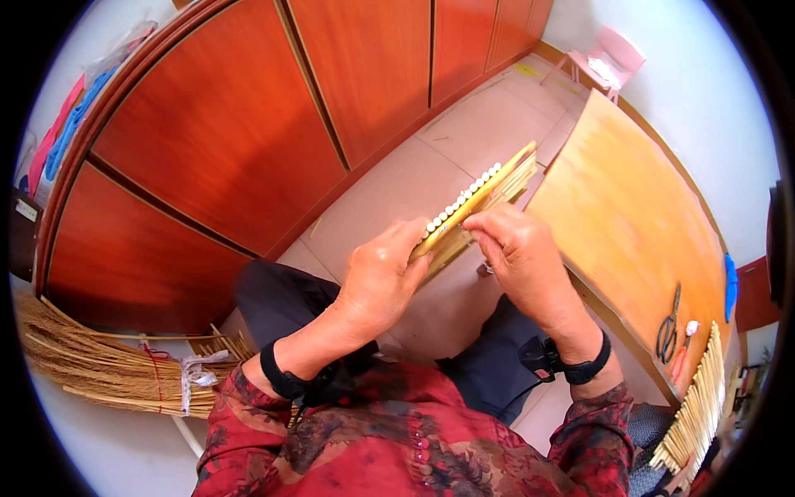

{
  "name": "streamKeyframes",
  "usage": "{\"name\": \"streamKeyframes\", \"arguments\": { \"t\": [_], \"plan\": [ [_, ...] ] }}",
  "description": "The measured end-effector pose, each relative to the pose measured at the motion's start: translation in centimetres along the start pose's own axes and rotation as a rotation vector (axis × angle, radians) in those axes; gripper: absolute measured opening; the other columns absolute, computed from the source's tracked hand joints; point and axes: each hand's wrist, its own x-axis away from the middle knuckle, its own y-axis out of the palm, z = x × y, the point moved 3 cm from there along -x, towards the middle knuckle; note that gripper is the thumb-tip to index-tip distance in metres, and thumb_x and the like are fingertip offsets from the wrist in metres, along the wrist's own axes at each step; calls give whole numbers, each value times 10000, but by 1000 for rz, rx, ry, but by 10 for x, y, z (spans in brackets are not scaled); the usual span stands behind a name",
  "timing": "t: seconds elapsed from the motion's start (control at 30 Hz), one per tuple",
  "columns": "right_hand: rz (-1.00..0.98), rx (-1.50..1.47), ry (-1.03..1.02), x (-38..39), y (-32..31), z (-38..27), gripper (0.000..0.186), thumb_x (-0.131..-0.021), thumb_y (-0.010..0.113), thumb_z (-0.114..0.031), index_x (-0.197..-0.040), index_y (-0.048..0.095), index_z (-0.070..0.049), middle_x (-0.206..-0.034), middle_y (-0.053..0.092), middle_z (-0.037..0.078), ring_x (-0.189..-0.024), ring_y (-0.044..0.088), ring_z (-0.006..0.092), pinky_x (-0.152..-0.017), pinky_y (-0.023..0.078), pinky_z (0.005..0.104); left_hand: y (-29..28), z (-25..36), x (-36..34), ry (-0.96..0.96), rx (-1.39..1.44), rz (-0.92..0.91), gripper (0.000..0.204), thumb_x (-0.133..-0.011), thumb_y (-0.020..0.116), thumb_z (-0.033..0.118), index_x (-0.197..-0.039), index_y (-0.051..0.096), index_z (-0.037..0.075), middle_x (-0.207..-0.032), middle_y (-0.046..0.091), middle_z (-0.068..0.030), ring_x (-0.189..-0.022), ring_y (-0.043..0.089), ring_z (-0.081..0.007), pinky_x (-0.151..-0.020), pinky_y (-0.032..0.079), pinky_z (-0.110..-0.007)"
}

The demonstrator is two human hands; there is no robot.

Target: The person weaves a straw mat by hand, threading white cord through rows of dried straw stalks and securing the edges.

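Observation:
Between my hands, above my lap, a panel of straw-coloured stalks (515, 184) is held at a slant. The stalks lie side by side, and their round pale cut ends form a line along a yellow stalk (480, 197) that runs the panel's length. My left hand (379, 275) is closed around its near left end, thumb on the side facing me. My right hand (520, 253) is closed in a pinch against the panel's middle, fingertips touching the stalks. What lies between those fingertips is too small to make out.
Right stands a wooden table (629, 215) with black scissors (667, 331), a red-handled tool (684, 348) and a blue item (730, 286). Another stalk panel (694, 406) leans near its corner. Bundled broom straw (108, 360) lies left, below red cabinets (215, 141). A pink chair (609, 58) stands far off.

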Motion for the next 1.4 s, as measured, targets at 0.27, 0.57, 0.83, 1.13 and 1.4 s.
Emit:
{"name": "streamKeyframes", "arguments": {
  "t": [0.27,0.57,0.83,1.13,1.4],
  "plan": [
    [89,-316,345,52,29,37,118,-856,612,-28,-964,651,1,-851,648,127,-740,629,216,-674,493,300,41,-16,13,0,15,-94,351,-790,614,-21,-1135,562,23,-1028,607,-175,-918,611,-357,-773,494,-380],
    [41,-209,373,56,33,44,104,-865,627,-69,-937,652,1,-818,635,115,-704,611,211,-640,484,309,48,-16,11,-10,40,-41,404,-796,628,18,-1188,547,72,-1057,596,-161,-891,611,-362,-744,500,-399],
    [20,-364,448,58,36,54,103,-875,620,-62,-951,653,-1,-808,627,81,-684,585,149,-625,468,269,48,-21,0,-94,56,-205,434,-793,650,56,-1216,556,73,-1125,597,-153,-944,617,-346,-792,509,-376],
    [-83,-611,717,61,28,55,99,-899,594,-48,-948,656,12,-804,592,13,-693,538,55,-602,439,204,60,-36,-5,-262,546,-390,518,-825,617,35,-1326,484,23,-1281,562,-142,-1134,567,-214,-948,435,-318],
    [-12,-516,797,77,17,61,54,-882,627,-52,-907,648,-9,-720,585,-6,-626,533,61,-568,434,207,59,-33,-18,-78,324,-374,506,-836,573,43,-1329,462,19,-1258,553,-197,-1120,570,-302,-937,444,-353]
  ]
}}
